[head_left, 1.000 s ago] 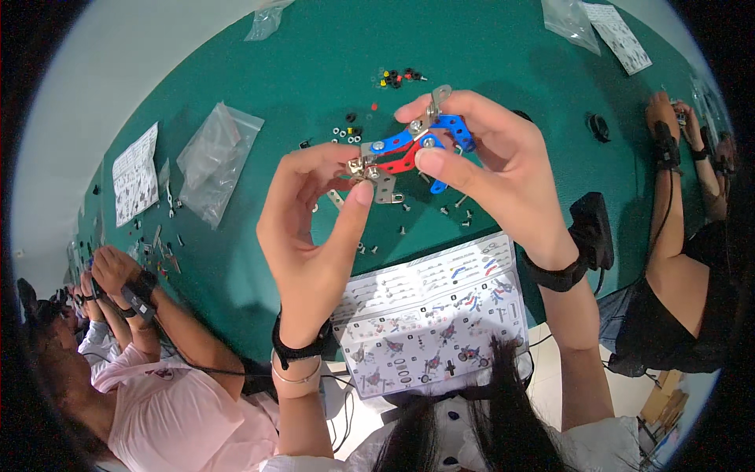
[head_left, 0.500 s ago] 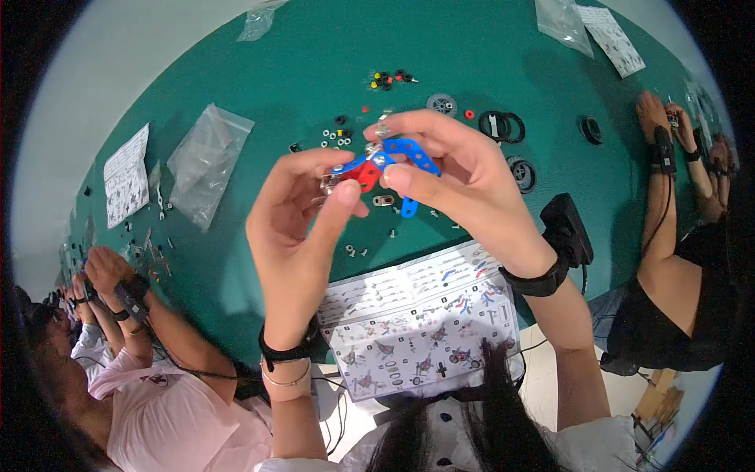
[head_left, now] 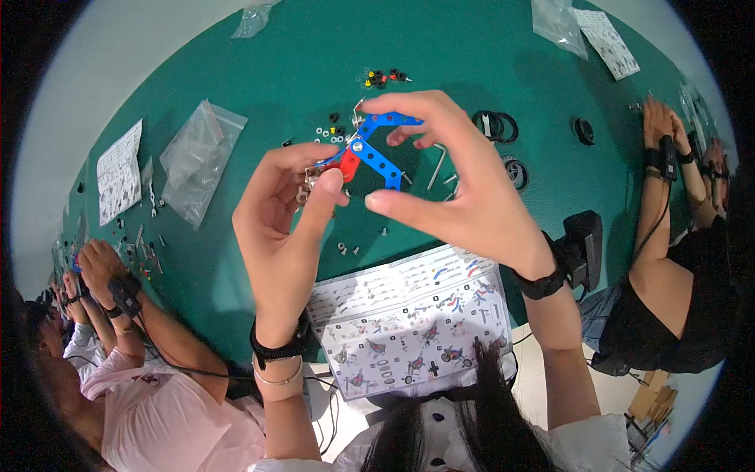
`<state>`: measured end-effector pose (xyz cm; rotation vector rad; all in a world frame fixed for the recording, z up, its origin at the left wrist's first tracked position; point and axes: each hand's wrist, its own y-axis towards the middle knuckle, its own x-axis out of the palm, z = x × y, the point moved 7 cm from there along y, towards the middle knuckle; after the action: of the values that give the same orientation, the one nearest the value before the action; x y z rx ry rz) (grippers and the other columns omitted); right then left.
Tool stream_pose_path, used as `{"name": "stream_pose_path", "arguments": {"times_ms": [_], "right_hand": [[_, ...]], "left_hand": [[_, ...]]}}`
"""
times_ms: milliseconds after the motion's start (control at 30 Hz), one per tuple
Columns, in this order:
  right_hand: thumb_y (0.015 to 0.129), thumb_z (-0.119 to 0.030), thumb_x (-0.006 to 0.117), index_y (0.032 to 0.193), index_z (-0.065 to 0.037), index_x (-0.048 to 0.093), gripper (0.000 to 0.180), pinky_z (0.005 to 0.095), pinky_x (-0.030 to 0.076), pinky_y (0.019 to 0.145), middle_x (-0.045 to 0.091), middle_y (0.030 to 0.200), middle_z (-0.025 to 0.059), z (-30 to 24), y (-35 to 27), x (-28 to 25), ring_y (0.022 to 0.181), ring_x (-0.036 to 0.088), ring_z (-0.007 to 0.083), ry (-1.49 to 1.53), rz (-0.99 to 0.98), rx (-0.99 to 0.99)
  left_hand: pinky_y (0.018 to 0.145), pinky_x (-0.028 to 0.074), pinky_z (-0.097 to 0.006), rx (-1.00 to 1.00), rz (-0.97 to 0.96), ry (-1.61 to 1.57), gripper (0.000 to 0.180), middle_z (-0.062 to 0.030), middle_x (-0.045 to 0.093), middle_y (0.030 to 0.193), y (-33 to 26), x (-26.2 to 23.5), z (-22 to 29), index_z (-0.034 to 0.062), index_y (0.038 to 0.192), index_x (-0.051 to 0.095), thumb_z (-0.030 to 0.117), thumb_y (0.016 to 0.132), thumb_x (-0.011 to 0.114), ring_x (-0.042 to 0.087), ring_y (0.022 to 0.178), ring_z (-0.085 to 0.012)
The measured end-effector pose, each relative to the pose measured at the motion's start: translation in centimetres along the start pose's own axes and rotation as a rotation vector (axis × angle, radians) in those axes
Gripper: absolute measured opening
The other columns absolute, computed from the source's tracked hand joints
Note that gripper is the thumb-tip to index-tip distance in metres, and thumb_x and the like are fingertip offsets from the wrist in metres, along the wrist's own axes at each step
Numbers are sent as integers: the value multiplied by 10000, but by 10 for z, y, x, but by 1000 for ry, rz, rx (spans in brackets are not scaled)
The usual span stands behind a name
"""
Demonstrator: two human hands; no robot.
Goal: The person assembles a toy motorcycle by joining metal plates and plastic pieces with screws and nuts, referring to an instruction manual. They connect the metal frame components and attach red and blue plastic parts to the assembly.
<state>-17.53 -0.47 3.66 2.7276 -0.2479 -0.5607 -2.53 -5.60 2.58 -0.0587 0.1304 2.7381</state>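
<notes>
Blue and red metal assembly (head_left: 378, 164), silver brackets bolted on, sits just above centre of frame, raised over the table, between both hands. Left hand (head_left: 275, 232) pinches its lower-left end, thumb on the red part, other fingers curled behind. Right hand (head_left: 476, 197) spread wide: index fingertip up at the silver bracket at the top end, thumb tip just beside the low end of a blue strip; contact there hard to tell. Silver rod (head_left: 436, 167) lies on the green table (head_left: 314, 71), seen through the gap of the right hand. Loose screws (head_left: 355, 250) below the assembly; nuts (head_left: 320, 131) just above the left fingers. Small yellow, red and black pieces (head_left: 381, 79) clustered upper centre. Black tyres (head_left: 510, 127) and a wheel (head_left: 515, 173) right of the right hand, the wheel partly hidden by it. Instruction sheet (head_left: 393, 291) with coloured diagrams, lower centre, under the wrists. Black strap (head_left: 275, 348) on left wrist, black strap with box (head_left: 583, 248) on right. Clear bag (head_left: 197, 169) and printed sheet (head_left: 119, 177) left of frame, small wrench (head_left: 152, 203) between. Black ring (head_left: 583, 131) upper right. Co-workers' hands at far left (head_left: 101, 267) and far right (head_left: 659, 126).
</notes>
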Motion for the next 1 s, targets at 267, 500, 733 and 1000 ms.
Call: {"name": "stream_pose_path", "arguments": {"times_ms": [267, 500, 733, 1000], "right_hand": [[741, -59, 619, 1125, -63, 503, 401, 385, 439, 740, 581, 998, 129, 4, 1, -5, 864, 576, 297, -338, 19, -146], [746, -50, 607, 1127, -58, 503, 394, 384, 442, 738, 610, 896, 133, 12, 2, -7, 841, 596, 305, -255, -22, -63], [795, -148, 665, 1077, -40, 547, 325, 265, 463, 696, 626, 807, 80, 37, -8, 14, 783, 603, 155, 215, -175, 103], [809, -178, 665, 890, 5, 644, 201, 234, 465, 671, 651, 781, 60, 45, 0, 22, 740, 594, 88, 223, -233, 174]], "left_hand": [[730, 398, -200, 46, -65, 123, 188, -35, 606, 901, 9, 1, -5, -10, 1007, 616, 43, 827, 631, 542, 802, -75], [716, 402, -207, 111, -190, 259, 201, -35, 610, 896, 7, 4, -5, 4, 1003, 626, 25, 804, 641, 510, 765, -70], [740, 421, -217, 51, -225, 185, 217, -33, 610, 909, 1, 10, -19, -6, 1000, 617, 16, 788, 657, 532, 804, -76], [722, 424, -200, 56, -244, 176, 227, -42, 620, 899, 8, 9, -19, -19, 1016, 587, 19, 800, 647, 557, 819, -74]]}}
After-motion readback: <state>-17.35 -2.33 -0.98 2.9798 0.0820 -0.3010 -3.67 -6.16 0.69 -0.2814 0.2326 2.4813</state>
